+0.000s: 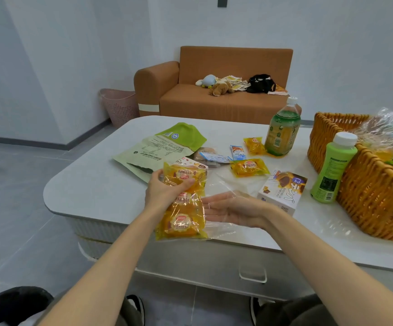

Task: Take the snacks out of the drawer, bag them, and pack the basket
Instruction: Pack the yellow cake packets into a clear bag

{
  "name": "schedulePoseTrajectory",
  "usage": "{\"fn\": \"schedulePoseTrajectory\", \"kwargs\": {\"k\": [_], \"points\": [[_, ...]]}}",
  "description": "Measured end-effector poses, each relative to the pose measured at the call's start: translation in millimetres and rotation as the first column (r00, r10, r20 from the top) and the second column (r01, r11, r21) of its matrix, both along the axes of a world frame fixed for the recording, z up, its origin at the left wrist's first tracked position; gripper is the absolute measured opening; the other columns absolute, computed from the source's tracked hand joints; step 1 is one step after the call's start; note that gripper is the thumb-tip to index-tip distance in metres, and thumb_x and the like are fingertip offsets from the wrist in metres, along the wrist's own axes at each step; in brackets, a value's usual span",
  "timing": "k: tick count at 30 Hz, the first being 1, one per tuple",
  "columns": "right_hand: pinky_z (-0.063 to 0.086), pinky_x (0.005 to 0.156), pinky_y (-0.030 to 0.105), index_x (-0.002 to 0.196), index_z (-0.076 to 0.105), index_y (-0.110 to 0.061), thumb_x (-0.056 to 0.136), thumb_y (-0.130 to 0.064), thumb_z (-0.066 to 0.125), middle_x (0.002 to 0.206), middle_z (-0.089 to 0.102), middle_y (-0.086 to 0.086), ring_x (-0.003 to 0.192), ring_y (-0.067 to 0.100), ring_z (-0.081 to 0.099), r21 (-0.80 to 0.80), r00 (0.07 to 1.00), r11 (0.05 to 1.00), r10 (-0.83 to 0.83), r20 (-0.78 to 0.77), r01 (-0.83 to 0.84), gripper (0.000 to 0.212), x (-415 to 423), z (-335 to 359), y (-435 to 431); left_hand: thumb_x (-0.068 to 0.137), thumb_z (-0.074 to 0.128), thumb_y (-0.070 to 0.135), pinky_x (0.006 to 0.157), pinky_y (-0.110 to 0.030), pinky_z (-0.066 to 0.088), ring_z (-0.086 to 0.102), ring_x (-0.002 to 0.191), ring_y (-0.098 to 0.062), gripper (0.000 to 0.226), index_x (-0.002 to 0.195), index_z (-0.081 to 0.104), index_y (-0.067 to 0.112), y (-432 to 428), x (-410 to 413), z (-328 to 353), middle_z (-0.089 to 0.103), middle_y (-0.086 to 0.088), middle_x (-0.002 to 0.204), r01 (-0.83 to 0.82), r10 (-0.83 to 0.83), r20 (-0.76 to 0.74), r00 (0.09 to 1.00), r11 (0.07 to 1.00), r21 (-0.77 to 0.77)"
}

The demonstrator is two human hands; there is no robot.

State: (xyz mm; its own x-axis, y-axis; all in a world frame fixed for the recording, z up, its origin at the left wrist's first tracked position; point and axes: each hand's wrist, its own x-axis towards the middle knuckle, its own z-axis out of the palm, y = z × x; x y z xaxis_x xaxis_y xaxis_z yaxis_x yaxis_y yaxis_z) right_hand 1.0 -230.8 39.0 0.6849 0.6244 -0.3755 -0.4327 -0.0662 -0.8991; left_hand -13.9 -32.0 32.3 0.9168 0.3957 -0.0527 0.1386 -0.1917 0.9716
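The white table (92,191) has rounded corners and a scatter of snacks on top. A green paper pouch (162,147) lies flat at the far left. Around the middle are a brown wrapped pastry (206,151), a blue-and-white sachet (237,152) and a near yellow cake packet (249,167). A far yellow cake packet (253,144) sits beside the upright tea bottle (282,130). A clear plastic bag (228,182) spreads nearer the front edge. A white biscuit box (282,191) lies by a standing green bottle (331,170), just beside the wicker basket (360,191) at the right end.
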Motion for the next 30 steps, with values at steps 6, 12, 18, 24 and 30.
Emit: {"fn": "schedulePoseTrajectory", "kwargs": {"k": [6,12,18,24,30], "points": [[0.054,0.090,0.033,0.125,0.056,0.004,0.096,0.005,0.046,0.123,0.063,0.017,0.110,0.027,0.063,0.022,0.992,0.998,-0.061,-0.108,0.064,0.031,4.2,-10.4,-0.5,0.069,0.076,0.057,0.099,-0.038,0.043,0.051,0.123,-0.024,0.093,0.142,0.033,0.018,-3.2,2.3,-9.4,0.052,-0.005,0.138,-0.070,0.055,0.076,0.996,0.976,0.207],[0.055,0.087,0.036,0.128,0.053,-0.001,0.099,0.000,0.044,0.121,0.063,0.018,0.100,0.028,0.065,-0.117,0.992,0.991,-0.077,-0.097,0.065,0.031,6.1,-5.3,-6.5,0.095,0.046,0.049,0.107,-0.040,0.033,0.028,0.136,-0.025,0.060,0.147,0.031,0.023,-6.6,0.9,-10.7,0.031,-0.005,0.149,-0.143,-0.028,0.211,0.977,0.649,0.748],[0.051,0.096,0.036,0.131,0.049,-0.011,0.102,-0.007,0.038,0.115,0.069,0.011,0.103,0.025,0.067,-0.049,0.987,0.998,-0.055,-0.149,0.048,0.031,1.8,-8.5,-1.0,0.104,0.015,0.034,0.119,-0.046,0.002,0.009,0.147,-0.014,0.047,0.150,0.024,0.034,-21.1,1.4,-24.2,0.024,0.012,0.156,0.062,-0.260,0.062,0.964,0.443,0.894],[0.050,0.098,0.035,0.135,0.044,-0.004,0.101,-0.003,0.038,0.128,0.061,0.016,0.113,0.028,0.061,-0.025,0.984,1.000,0.007,-0.176,-0.012,0.035,-2.6,-10.9,3.4,0.105,0.013,0.032,0.118,-0.048,-0.006,-0.003,0.148,-0.015,0.048,0.152,0.012,0.037,-20.9,3.3,-26.8,0.011,0.009,0.160,0.121,-0.238,-0.024,0.971,0.405,0.906],[0.056,0.081,0.034,0.122,0.057,-0.001,0.096,-0.002,0.051,0.104,0.070,0.011,0.085,0.023,0.069,-0.250,0.948,0.919,-0.271,0.165,0.306,0.027,12.5,9.7,-24.2,0.101,0.027,0.015,0.116,-0.056,-0.005,0.000,0.148,-0.008,0.054,0.151,0.016,0.030,-29.5,3.6,-13.4,0.011,0.013,0.159,0.154,-0.272,-0.051,0.961,0.373,0.915]]}}
